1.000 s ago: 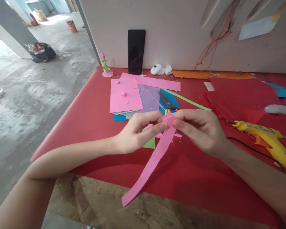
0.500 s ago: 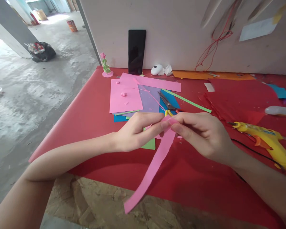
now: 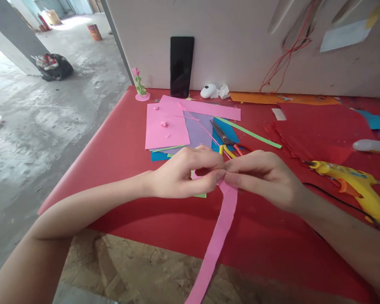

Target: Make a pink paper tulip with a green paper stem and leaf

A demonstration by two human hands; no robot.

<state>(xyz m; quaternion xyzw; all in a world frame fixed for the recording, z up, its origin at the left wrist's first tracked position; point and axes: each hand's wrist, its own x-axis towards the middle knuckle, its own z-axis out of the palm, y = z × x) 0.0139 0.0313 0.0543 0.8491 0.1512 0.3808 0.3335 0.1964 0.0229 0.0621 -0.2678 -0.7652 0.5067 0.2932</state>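
A long pink paper strip (image 3: pixel 220 234) hangs from my fingertips down past the front edge of the red table. My left hand (image 3: pixel 190 173) pinches its upper end between thumb and fingers. Right beside it, my right hand (image 3: pixel 266 179) pinches the same end, and the fingertips of both hands meet. The top of the strip looks folded, though the fingers cover most of it. Just beyond the hands lie scissors (image 3: pixel 223 135) with yellow and red handles, partly on blue paper. Under my left hand a piece of green paper (image 3: pixel 200 195) shows in part.
Pink sheets (image 3: pixel 167 135) with small pink paper pieces lie on purple and blue paper. A phone (image 3: pixel 181 67) leans against the wall, with a small paper flower (image 3: pixel 139 84) to its left. A yellow glue gun (image 3: pixel 354 185) with a black cord lies at the right.
Both hands have drawn together and the fingertips now cover the strip's top end. The strip's hanging part has swung right and lower, its bottom end passing out of view.
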